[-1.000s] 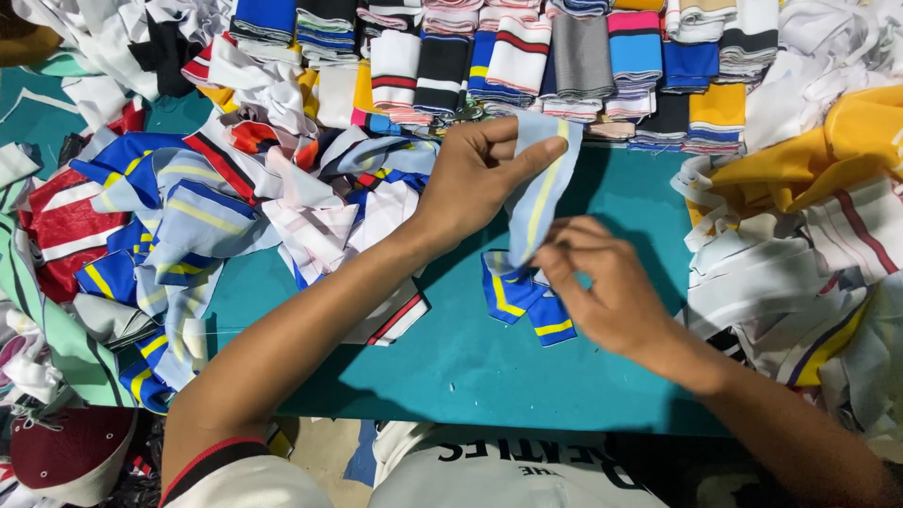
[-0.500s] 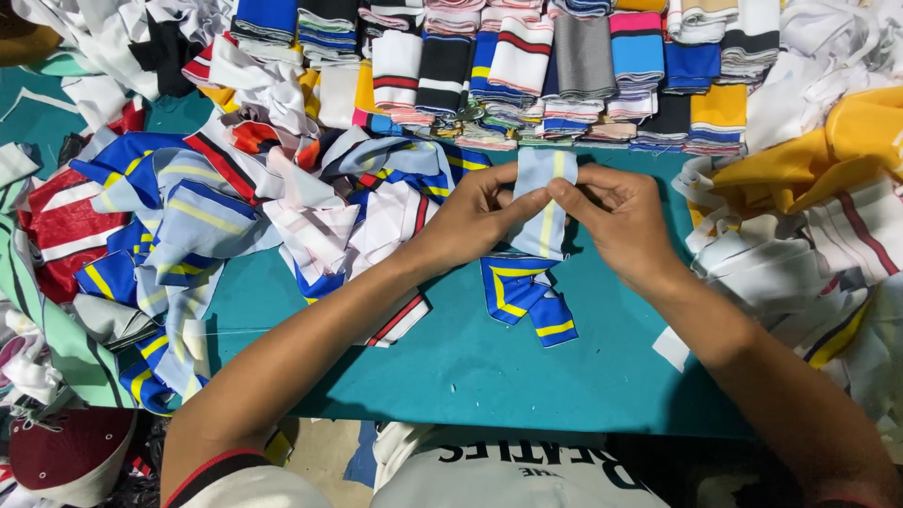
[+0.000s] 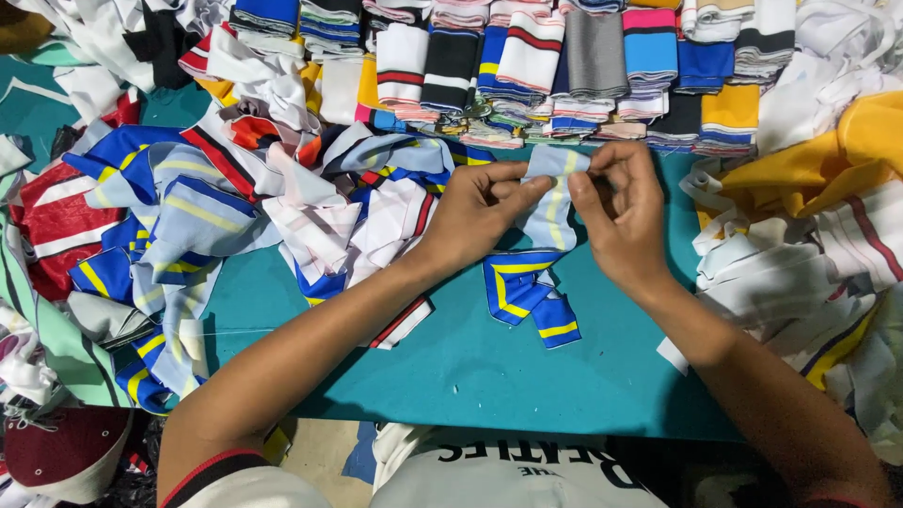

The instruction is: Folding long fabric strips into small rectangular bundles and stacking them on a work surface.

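Cloth strip point(image 3: 555, 193), lt blue w/ yellow stripe | we pinch top edge, left hand point(image 3: 480, 212) + right hand point(image 3: 621, 221), fingers closed on it | step: straightening | next likely needs flat lay on table point(image 3: 451, 367).

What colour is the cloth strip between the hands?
Light blue strip with a pale yellow stripe; head view.

The cloth strip point(image 3: 555, 202) is pale blue with a soft yellow stripe. The folded band point(image 3: 527, 296) beneath it is royal blue with yellow lines. The table point(image 3: 527, 376) is teal. The stacked bands point(image 3: 564, 56) show white, black, grey, pink, blue and yellow stripes.
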